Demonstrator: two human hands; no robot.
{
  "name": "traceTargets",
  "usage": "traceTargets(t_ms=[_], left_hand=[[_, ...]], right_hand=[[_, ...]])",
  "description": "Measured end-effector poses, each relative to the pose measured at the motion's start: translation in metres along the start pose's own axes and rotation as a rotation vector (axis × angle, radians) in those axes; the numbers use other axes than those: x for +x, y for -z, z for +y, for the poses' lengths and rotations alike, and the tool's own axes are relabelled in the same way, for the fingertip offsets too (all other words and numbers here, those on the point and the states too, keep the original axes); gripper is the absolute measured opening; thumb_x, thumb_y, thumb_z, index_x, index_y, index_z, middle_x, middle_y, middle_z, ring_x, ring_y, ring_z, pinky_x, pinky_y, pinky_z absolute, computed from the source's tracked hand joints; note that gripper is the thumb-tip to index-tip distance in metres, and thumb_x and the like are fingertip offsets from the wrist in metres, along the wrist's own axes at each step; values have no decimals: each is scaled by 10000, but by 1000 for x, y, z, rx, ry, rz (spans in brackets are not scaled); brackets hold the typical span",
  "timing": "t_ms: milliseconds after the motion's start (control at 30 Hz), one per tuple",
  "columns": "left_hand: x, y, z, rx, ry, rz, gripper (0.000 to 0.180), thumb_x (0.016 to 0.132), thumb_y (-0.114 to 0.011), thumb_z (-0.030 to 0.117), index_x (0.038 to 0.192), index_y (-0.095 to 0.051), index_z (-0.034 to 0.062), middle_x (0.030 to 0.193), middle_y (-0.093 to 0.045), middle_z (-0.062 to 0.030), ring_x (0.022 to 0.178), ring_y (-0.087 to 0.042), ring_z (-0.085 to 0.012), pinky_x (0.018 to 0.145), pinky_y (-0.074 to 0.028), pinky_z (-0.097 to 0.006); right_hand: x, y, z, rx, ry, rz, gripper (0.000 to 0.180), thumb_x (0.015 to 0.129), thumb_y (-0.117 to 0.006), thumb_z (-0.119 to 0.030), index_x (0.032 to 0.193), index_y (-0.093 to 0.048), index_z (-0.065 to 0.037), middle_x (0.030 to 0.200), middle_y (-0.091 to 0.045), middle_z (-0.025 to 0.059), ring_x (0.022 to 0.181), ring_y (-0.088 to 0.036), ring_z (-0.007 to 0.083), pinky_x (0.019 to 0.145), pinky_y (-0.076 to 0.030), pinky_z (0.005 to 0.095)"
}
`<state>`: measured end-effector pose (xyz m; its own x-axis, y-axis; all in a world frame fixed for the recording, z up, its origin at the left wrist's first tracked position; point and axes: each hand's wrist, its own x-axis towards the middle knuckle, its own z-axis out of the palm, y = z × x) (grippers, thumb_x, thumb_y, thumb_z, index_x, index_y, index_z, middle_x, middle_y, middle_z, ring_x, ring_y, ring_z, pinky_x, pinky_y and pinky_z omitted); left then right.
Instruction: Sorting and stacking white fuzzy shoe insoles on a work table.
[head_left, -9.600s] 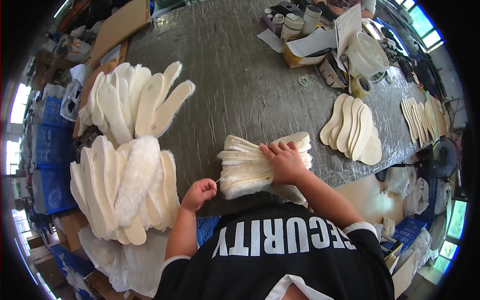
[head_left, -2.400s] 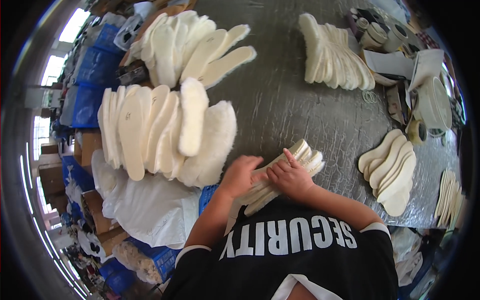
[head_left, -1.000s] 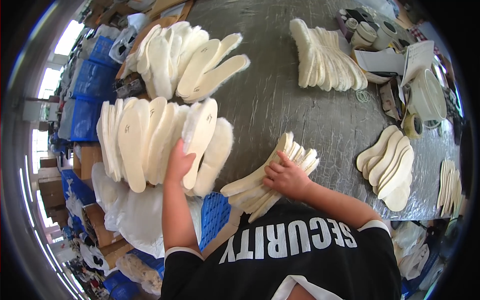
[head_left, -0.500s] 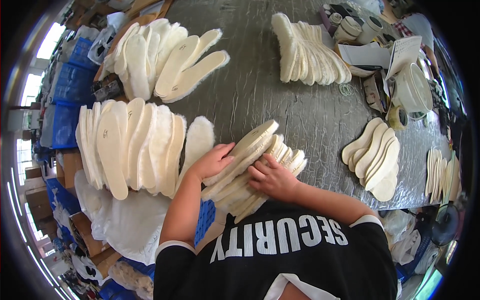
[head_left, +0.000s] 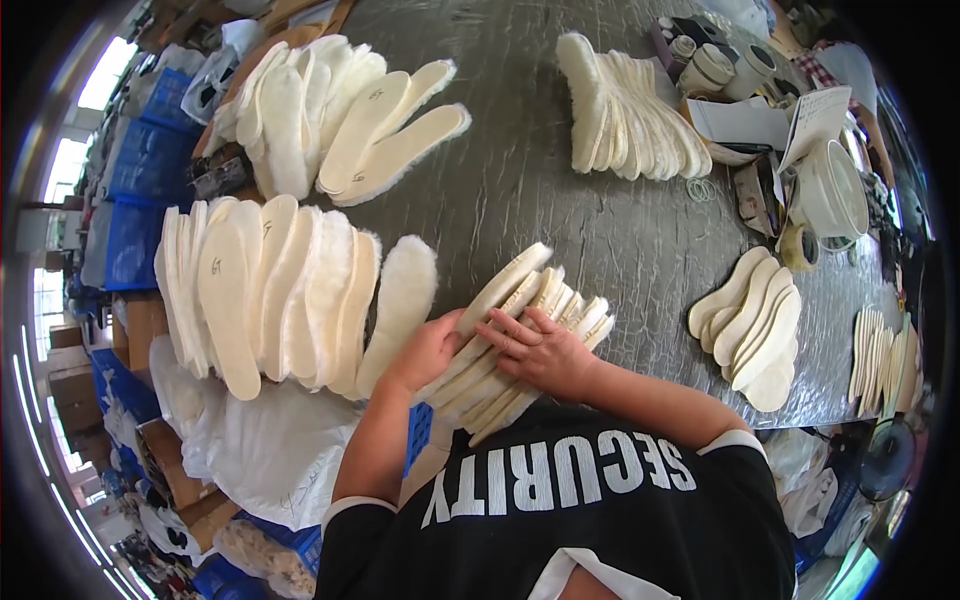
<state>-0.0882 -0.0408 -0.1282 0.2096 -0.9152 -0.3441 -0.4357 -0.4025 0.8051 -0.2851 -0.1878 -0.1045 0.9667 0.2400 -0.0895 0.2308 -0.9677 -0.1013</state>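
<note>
Grasping cream, foot-shaped, fleecy insoles (head_left: 476,382) at the near edge of the grey film-covered table (head_left: 500,180), left hand (head_left: 428,350) alongside, right hand (head_left: 541,354) across the top. Best to squeeze evenly, keeping ends flush.

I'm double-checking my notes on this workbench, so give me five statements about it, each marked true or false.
1. The left hand and right hand both touch the insole bundle. True.
2. Both hands wear gloves. False: both are bare.
3. The tape roll is near the white bucket. True.
4. The white bucket is left of both hands. False: it is to their right.
5. The rubber bands lie on the table. True.
</note>
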Motion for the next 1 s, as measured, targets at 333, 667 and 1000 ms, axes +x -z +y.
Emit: traceTargets(t_ms=[333, 667, 1000], left_hand=[[-27, -14, 11, 287, -54, 67, 427, 836, -568, 90, 1256, -524, 30, 1082, -610, -222, 1016, -574, -375, 869, -462, -420], [-18, -2, -32, 555, 45, 502, 566, 731, -735, 142, 1239, -508, 36, 1084, -573, -190, 1015, -520, -376, 902, -431, -419], [23, 54, -22, 507, 71, 602, 478, 769, -485, -44, 1239, -475, 45, 1010, -623, -221, 890, -608, -386, 762, -492, -459]], right_hand=[[4, -3, 1, -27, 52, 15, 257, 845, -526, -286, 1047, -646, -181, 1556, -222, 65, 1441, -178, 241, 1089, -220, 524], [16, -9, 7, -20, 112, 36, 244, 846, -486, -245, 1010, -626, -131, 1339, -495, 106, 1363, -343, 258, 1156, -90, 559], [15, -7, 11, -52, 120, 67, 273, 827, -505, -226, 1049, -624, -121, 1301, -524, 94, 1318, -400, 238, 1157, -145, 533]])
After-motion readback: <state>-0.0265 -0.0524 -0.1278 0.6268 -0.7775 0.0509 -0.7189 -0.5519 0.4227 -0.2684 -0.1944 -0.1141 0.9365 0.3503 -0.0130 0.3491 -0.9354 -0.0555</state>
